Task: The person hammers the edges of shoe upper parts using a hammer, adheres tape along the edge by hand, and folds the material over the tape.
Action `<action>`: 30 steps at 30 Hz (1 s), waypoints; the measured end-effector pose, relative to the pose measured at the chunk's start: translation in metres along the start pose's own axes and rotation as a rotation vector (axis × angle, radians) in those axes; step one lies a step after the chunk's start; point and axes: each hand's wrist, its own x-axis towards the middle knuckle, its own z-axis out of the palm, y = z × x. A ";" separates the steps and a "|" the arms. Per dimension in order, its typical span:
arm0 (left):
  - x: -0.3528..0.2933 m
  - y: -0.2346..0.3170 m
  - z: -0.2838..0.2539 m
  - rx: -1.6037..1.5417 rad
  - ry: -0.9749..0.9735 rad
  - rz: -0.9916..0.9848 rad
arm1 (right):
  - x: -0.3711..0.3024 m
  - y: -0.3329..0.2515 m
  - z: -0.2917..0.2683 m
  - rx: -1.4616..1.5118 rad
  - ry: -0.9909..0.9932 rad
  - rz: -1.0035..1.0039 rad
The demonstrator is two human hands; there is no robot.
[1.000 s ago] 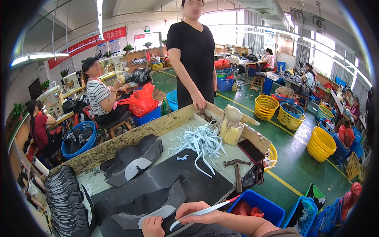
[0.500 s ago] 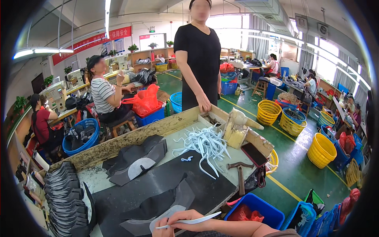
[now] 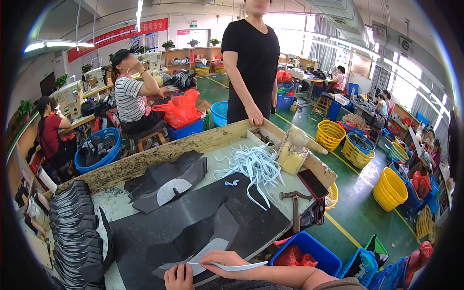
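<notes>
My right hand [image 3: 223, 262] is closed round a pale blue-white flat strip [image 3: 247, 266], whose tail sticks out to the right. The strip's other end reaches my left hand [image 3: 179, 278], whose fingers are bent together over the near edge of a curved black-and-grey shoe upper piece [image 3: 222, 232]. That piece lies on a black mat [image 3: 140, 241] on the bench. Farther off rests a pile of similar pieces [image 3: 166, 181], one with a light grey patch. A tangle of pale strips [image 3: 253, 166] lies beyond the mat, with white earphones [image 3: 232, 183] nearby.
Overlapping dark pieces [image 3: 77, 232] line the bench's left side. A hammer [image 3: 296, 208], a phone [image 3: 313, 183] and a yellowish block [image 3: 292, 154] sit at the right. A person in black [image 3: 251, 67] stands across, one hand on the bench's wooden rim [image 3: 145, 166]. Blue bin [image 3: 314, 249] stands right.
My left hand has come farther into view onto the shoe upper piece's edge. My right hand still grips the strip, slightly higher in view. The seated person in stripes has raised an arm.
</notes>
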 end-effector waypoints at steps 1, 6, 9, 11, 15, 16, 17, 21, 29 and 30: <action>-0.001 -0.001 0.001 -0.005 -0.004 0.002 | 0.000 0.001 0.002 0.015 0.001 -0.014; -0.006 -0.002 0.001 -0.012 -0.008 0.010 | 0.002 -0.003 0.009 0.006 -0.024 -0.011; -0.009 -0.004 0.003 -0.021 -0.002 0.013 | 0.001 -0.001 0.013 0.026 -0.045 0.002; -0.010 -0.004 0.004 -0.026 0.012 0.017 | 0.001 -0.001 0.014 0.050 -0.039 -0.005; -0.009 -0.005 0.007 -0.026 0.000 0.004 | 0.001 0.001 0.014 0.089 -0.040 -0.003; -0.009 -0.006 0.011 -0.035 0.022 0.001 | 0.001 0.003 0.014 0.091 -0.039 -0.006; -0.010 -0.008 0.014 -0.038 0.041 -0.007 | 0.000 0.007 0.016 0.087 -0.053 -0.011; -0.011 -0.009 0.021 -0.082 0.089 -0.068 | -0.006 0.010 0.016 0.042 -0.074 0.010; -0.016 0.003 0.023 -0.117 0.229 -0.152 | -0.025 0.022 0.045 0.080 0.153 -0.020; -0.017 0.001 0.021 -0.133 0.189 -0.146 | -0.024 0.017 0.040 0.043 0.129 -0.042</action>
